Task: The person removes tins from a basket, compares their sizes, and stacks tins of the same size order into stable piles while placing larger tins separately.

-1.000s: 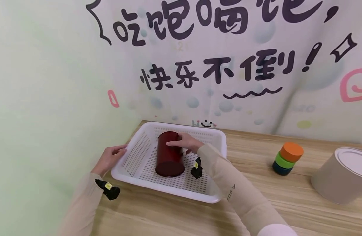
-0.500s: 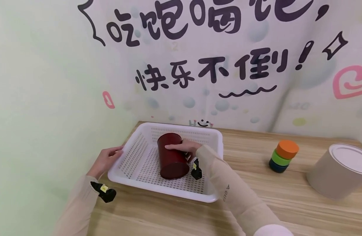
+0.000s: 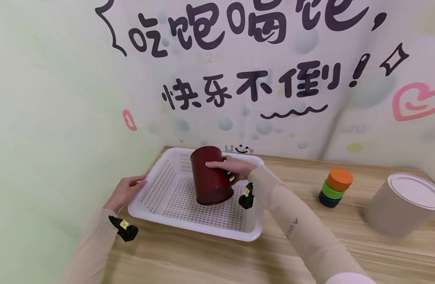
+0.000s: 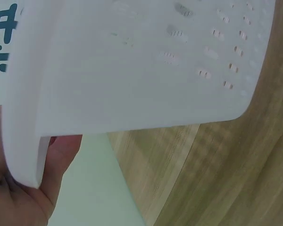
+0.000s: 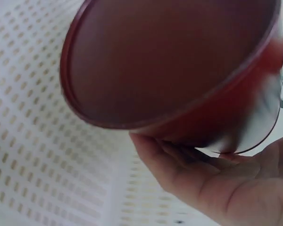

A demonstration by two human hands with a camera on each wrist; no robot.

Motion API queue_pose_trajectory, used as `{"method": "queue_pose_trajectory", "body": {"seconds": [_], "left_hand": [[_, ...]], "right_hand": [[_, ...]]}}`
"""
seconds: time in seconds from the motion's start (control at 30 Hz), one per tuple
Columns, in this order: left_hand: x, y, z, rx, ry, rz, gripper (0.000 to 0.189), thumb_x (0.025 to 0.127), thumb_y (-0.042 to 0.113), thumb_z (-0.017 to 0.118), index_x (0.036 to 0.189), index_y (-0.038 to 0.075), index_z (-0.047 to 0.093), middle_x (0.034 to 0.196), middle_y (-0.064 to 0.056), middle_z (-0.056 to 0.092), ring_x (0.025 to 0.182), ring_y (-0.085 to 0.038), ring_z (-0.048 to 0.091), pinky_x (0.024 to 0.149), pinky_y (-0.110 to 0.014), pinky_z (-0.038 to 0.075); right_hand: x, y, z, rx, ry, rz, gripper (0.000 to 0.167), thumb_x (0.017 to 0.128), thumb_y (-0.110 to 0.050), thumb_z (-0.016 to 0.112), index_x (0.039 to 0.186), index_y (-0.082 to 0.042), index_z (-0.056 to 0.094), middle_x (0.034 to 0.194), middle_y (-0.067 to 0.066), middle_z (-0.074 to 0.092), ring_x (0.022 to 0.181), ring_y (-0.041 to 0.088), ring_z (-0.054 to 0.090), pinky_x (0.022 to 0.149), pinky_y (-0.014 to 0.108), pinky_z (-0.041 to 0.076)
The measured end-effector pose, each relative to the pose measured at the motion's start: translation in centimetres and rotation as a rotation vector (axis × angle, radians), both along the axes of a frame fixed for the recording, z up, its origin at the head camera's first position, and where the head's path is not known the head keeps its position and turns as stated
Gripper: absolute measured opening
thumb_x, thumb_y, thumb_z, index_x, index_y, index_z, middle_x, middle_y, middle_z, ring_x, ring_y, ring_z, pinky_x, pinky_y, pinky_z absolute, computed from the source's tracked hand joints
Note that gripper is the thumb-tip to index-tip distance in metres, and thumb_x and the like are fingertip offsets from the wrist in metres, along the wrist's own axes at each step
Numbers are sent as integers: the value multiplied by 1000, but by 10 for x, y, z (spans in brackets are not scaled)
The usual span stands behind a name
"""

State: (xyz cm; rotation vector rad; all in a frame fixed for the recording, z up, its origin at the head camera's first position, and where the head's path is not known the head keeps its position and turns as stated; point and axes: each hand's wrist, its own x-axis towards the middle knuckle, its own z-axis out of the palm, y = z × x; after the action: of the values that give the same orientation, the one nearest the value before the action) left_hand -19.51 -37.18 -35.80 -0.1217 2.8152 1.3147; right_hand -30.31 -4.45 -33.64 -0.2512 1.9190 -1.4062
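A dark red mug (image 3: 211, 177) hangs tilted over the white perforated basket (image 3: 203, 228), its closed base turned toward me. My right hand (image 3: 238, 167) grips the mug at its handle side, the thumb lying along the wall. Up close in the right wrist view, the mug's base (image 5: 165, 61) fills the top and the curled fingers (image 5: 193, 183) hold it from below. On the basket's left end, my left hand (image 3: 126, 192) holds the rim (image 4: 26, 117) between thumb and fingers, as the left wrist view shows. Part of the mug's handle is hidden behind the right hand.
To the right on the wooden table (image 3: 189, 260) stands a stack of orange, green and dark blue round pieces (image 3: 334, 187). Further right is a grey lidded canister (image 3: 398, 209). A printed cloth wall (image 3: 274, 134) rises behind the table.
My right hand has closed on the mug and lifted it off the basket floor, tilting its base to the right. My left hand stays on the rim.
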Motion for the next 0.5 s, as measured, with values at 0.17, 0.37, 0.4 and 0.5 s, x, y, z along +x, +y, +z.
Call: {"method": "queue_pose_trajectory", "body": {"seconds": [0.17, 0.37, 0.4, 0.5], "left_hand": [[-2, 3, 0, -51, 23, -16, 44, 94, 20, 44, 130, -4, 40, 101, -24, 56, 75, -18, 55, 61, -28, 45], [0, 3, 1, -74, 10, 1, 44, 94, 21, 44, 130, -4, 39, 100, -23, 56, 74, -18, 53, 60, -28, 44], [0, 3, 2, -73, 6, 3, 44, 94, 22, 44, 130, -4, 39, 100, -22, 56, 73, -17, 53, 60, -28, 44], [2, 3, 1, -59, 2, -1, 46, 94, 24, 44, 130, -3, 39, 99, -21, 57, 72, -16, 53, 59, -28, 44]], "right_hand": [[7, 27, 25, -118, -4, -7, 73, 77, -48, 60, 132, -15, 25, 119, 14, 47, 98, 32, 54, 72, 44, 47], [38, 73, 42, -235, 108, -88, 72, 82, -38, 57, 137, -16, 16, 122, 19, 43, 98, 30, 54, 75, 43, 46], [45, 83, 43, -241, 144, -110, 73, 83, -36, 57, 138, -17, 13, 123, 20, 42, 99, 30, 53, 75, 43, 46], [67, 115, 44, -229, 249, -174, 76, 84, -32, 57, 140, -18, 7, 125, 21, 40, 101, 30, 50, 78, 41, 45]]}}
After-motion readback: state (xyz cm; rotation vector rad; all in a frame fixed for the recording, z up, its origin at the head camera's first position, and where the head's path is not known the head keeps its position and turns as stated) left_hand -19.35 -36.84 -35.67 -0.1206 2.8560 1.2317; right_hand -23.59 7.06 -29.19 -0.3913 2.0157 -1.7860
